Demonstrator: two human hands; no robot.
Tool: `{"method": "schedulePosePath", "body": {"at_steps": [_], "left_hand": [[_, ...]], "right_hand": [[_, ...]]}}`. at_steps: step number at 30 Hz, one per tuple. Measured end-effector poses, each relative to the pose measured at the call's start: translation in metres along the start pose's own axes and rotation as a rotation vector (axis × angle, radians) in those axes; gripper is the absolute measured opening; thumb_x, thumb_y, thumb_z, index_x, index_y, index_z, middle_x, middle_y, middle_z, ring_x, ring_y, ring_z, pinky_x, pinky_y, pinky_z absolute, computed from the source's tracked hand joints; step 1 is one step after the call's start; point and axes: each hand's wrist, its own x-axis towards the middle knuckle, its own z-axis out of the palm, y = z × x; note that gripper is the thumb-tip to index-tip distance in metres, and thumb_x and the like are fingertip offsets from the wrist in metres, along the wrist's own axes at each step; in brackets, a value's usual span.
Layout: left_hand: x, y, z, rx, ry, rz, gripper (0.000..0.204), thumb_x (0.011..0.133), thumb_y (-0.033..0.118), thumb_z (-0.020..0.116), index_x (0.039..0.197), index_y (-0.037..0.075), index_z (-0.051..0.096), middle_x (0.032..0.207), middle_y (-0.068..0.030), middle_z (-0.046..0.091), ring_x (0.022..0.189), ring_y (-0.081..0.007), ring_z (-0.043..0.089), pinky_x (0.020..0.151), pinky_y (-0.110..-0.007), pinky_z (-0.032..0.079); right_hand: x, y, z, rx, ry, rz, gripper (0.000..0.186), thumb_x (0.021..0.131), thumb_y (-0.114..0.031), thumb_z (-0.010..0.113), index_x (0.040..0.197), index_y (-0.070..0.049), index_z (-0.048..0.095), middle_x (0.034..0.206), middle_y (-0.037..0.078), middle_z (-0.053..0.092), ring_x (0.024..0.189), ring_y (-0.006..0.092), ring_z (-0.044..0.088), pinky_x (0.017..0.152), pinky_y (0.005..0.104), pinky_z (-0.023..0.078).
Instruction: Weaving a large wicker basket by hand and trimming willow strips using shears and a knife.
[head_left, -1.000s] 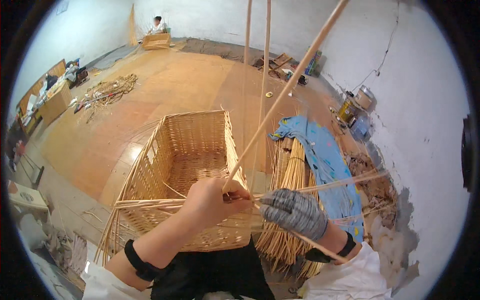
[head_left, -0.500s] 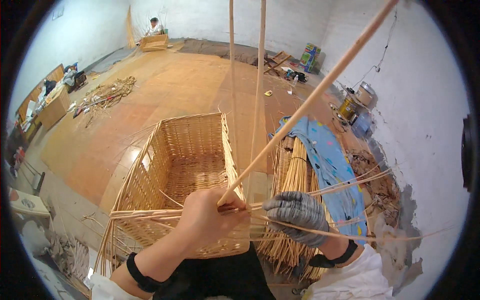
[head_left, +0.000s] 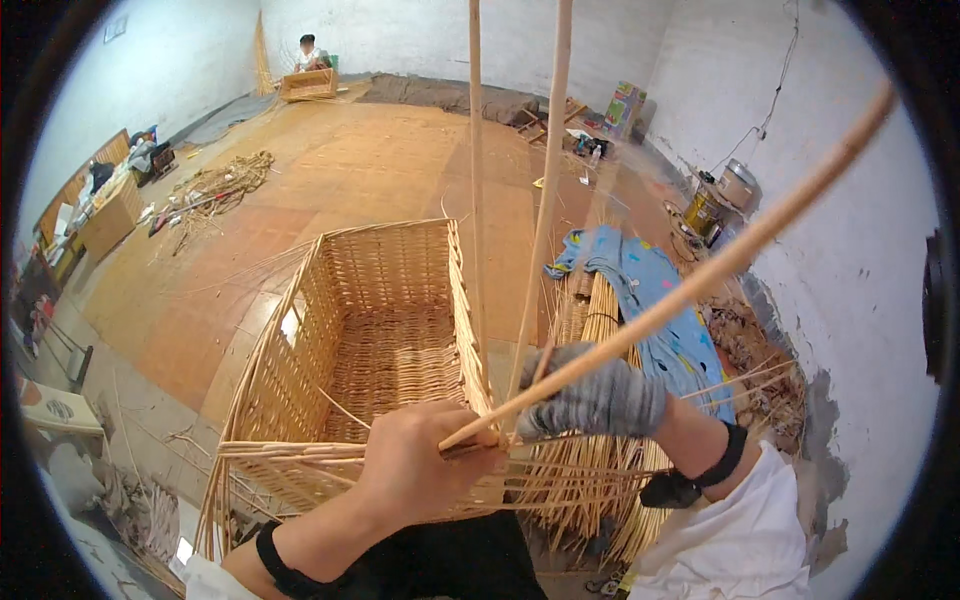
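Observation:
An open rectangular wicker basket [head_left: 262, 385] stands in front of me, tilted slightly. My bare left hand [head_left: 425, 462] is closed over its near right corner, pressing the woven rim where a thick willow rod [head_left: 680, 310] slants up to the right. Two more upright rods [head_left: 476, 180] rise from the right side. My right hand [head_left: 605, 395], in a grey knitted glove, is closed just right of that corner, against the rods; the thick rod partly hides its fingers. Thin willow strands [head_left: 590, 475] trail from the corner rightward beneath this hand. Loose strand ends hang at the basket's left corner.
Right of the basket lie bundled willow rods [head_left: 604, 310] and a blue patterned cloth [head_left: 660, 320]. Metal cans [head_left: 738, 185] stand by the right wall. A strand heap [head_left: 225, 185] lies on the floor at far left. Another person [head_left: 308, 55] sits at the back with a basket.
My right hand has moved up and inward to the rods, its wrist bending. The thick rod has swung lower to the right. My left hand stays at the corner.

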Motion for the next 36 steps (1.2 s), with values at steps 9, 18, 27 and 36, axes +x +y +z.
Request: {"method": "schedulePosePath", "body": {"at_steps": [9, 18, 27, 36], "left_hand": [[-0.006, 0.004, 0.003, 0.139, 0.098, 0.134, 0.014, 0.063, 0.022, 0.070, 0.068, 0.011, 0.064, 0.062, -0.0037, 0.058, 0.059, -0.0226, 0.057, 0.051, -0.033, 0.045], [-0.016, 0.007, -0.015, -0.024, -0.087, 0.050, 0.024, 0.064, 0.027, 0.073, 0.077, 0.009, 0.065, 0.068, -0.0062, 0.061, 0.063, -0.0206, 0.059, 0.057, -0.030, 0.046], [-0.012, 0.002, -0.010, -0.070, -0.071, -0.021, 0.018, 0.066, 0.018, 0.072, 0.079, 0.007, 0.064, 0.068, -0.0073, 0.062, 0.061, -0.0191, 0.060, 0.057, -0.028, 0.046], [-0.014, 0.013, -0.009, -0.018, -0.062, -0.042, 0.023, 0.065, 0.028, 0.072, 0.074, 0.009, 0.064, 0.067, -0.0069, 0.062, 0.060, -0.0185, 0.060, 0.055, -0.029, 0.046]], "right_hand": [[0.045, 0.054, 0.013, 0.492, -0.580, 0.488, 0.035, 0.070, -0.034, 0.071, 0.082, -0.004, 0.056, 0.060, 0.000, 0.046, 0.053, 0.0112, 0.042, 0.046, 0.0254, 0.035], [0.043, -0.002, 0.005, 0.261, -0.483, 0.532, 0.030, 0.062, -0.022, 0.077, 0.076, -0.003, 0.057, 0.056, 0.002, 0.050, 0.051, 0.0126, 0.047, 0.046, 0.0261, 0.039], [0.028, 0.052, 0.023, 0.791, 0.160, 0.197, 0.032, 0.067, -0.013, 0.071, 0.093, -0.002, 0.054, 0.072, 0.004, 0.054, 0.058, 0.0141, 0.050, 0.053, 0.0251, 0.042], [0.035, 0.052, 0.030, 0.623, 0.095, 0.171, 0.028, 0.068, -0.016, 0.071, 0.090, -0.009, 0.054, 0.073, -0.002, 0.052, 0.066, 0.0091, 0.050, 0.056, 0.0227, 0.042]]}}
